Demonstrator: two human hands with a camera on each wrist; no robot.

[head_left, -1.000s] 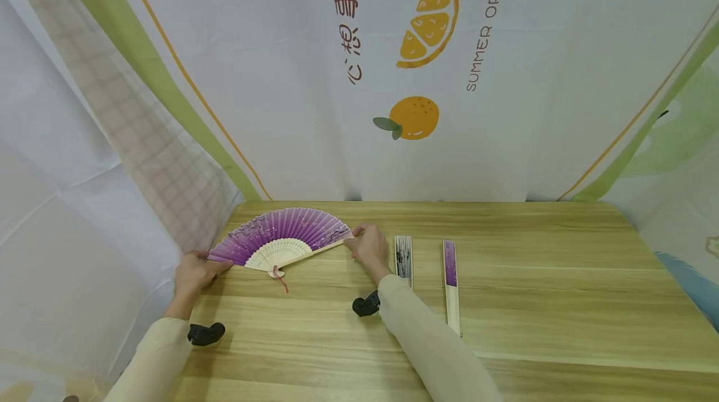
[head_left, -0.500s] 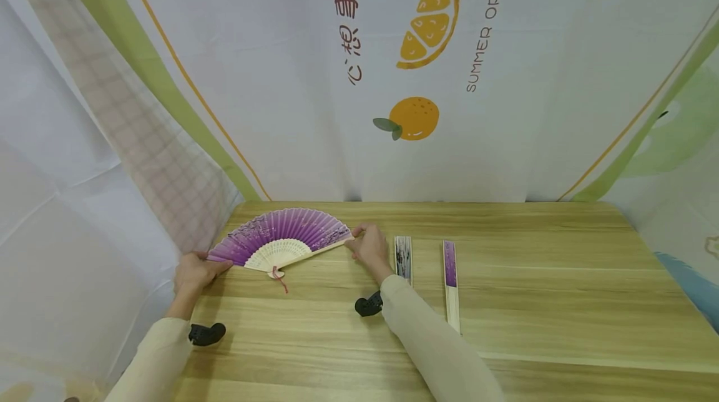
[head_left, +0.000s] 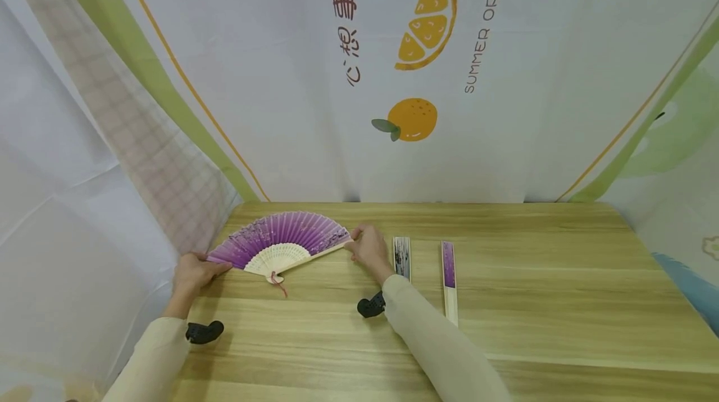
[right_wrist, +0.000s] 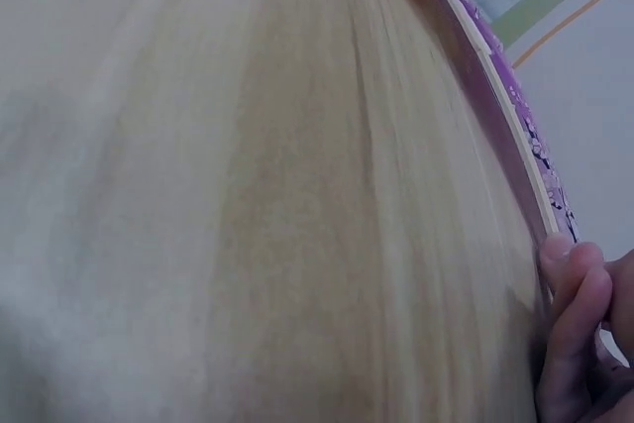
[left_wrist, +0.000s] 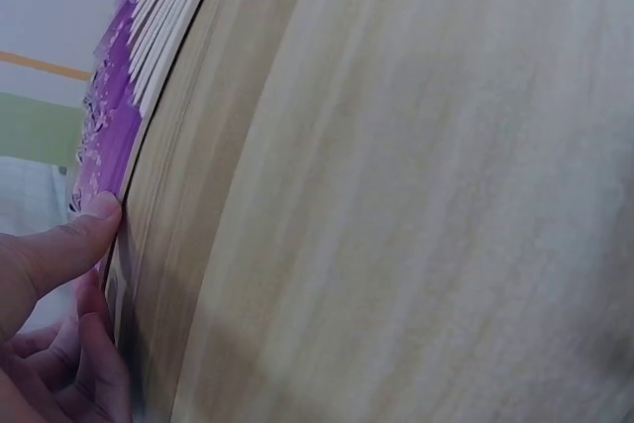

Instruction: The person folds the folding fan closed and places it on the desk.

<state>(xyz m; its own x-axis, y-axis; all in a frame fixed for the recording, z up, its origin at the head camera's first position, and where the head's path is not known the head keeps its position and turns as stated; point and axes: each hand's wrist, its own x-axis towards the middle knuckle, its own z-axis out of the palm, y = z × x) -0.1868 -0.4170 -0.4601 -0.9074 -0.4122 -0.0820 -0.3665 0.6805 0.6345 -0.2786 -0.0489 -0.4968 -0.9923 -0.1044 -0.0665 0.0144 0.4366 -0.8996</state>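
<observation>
A purple folding fan [head_left: 283, 233] with pale ribs and a red cord is spread out at the left of the table. My left hand [head_left: 193, 274] pinches its left end, with the thumb on top of the purple cloth [left_wrist: 121, 141] in the left wrist view. By the fan's right end guard, my right hand [head_left: 369, 252] pinches the tip between thumb and fingers. The guard edge [right_wrist: 510, 111] runs up from those fingers in the right wrist view. Right of that hand lies a folded grey-and-black fan [head_left: 402, 258], its lower part hidden by my sleeve. Farther right lies a folded purple fan [head_left: 449, 271].
The wooden table [head_left: 562, 289] stretches to the right. A white cloth [head_left: 314, 108] printed with oranges hangs behind its back edge, and more cloth [head_left: 84, 202] hangs along the left side. Black wrist devices [head_left: 205, 332] stick out below both hands.
The fan's pivot end has shifted slightly toward me, while both hands keep their hold on its ends. The right forearm has moved slightly right.
</observation>
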